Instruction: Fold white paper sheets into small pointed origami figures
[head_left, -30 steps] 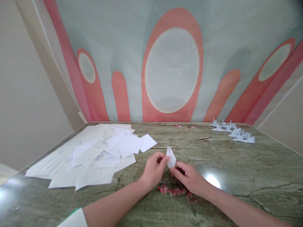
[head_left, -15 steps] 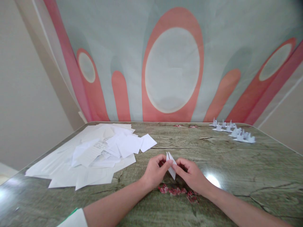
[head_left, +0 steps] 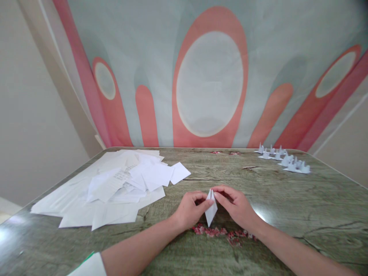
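A small piece of folded white paper [head_left: 212, 213], shaped like a narrow kite with a split at its top, is held between my two hands above the table. My left hand [head_left: 192, 209] is closed on its left side, thumb laid across the front. At the upper right edge, my right hand [head_left: 234, 203] pinches the top of the paper between thumb and forefinger. The long point of the paper aims down toward me. My fingers behind the paper are partly hidden.
A spread pile of white paper sheets [head_left: 115, 188] covers the table's left side, with a square sheet [head_left: 179, 173] at its right edge. Several folded paper cranes [head_left: 287, 160] stand at the far right. The wood-patterned table [head_left: 287, 199] meets a printed backdrop [head_left: 155, 57].
My right hand has shifted up to the top of the folded paper. The paper has swung so that its lower point now aims down and slightly left.
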A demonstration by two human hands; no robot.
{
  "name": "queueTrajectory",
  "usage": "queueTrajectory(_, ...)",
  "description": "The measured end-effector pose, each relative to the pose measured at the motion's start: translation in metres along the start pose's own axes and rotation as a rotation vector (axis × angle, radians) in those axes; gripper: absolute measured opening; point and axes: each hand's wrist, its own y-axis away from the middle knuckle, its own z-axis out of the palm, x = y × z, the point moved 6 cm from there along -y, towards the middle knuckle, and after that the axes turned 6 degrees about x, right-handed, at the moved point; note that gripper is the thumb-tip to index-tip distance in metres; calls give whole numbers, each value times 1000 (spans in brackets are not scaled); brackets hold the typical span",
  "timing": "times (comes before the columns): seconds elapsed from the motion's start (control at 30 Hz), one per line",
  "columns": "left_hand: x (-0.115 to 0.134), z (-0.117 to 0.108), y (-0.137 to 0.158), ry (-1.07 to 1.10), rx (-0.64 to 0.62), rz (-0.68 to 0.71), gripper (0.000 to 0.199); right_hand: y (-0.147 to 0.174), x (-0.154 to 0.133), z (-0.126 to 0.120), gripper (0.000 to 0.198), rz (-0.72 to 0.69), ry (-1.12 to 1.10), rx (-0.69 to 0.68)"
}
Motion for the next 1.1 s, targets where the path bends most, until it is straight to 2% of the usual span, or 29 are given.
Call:
queueTrajectory(0.23, 2, 0, 1, -66, -31, 24, 29, -2, 3, 1, 17, -16, 12, -15)
queueTrajectory(0.43, 4, -2, 0, -82, -21, 30, 34, -4, -9, -4, 9, -132, 82, 18)
queueTrajectory(0.67, -6, 2, 1, 24, -37, -56, 36, -1, -20, -6, 6, -238, 120, 51)
queueTrajectory(1.1, -8, 4, 1, 108, -64, -121, 38, -3, -16, -4, 4, -187, 99, 21)
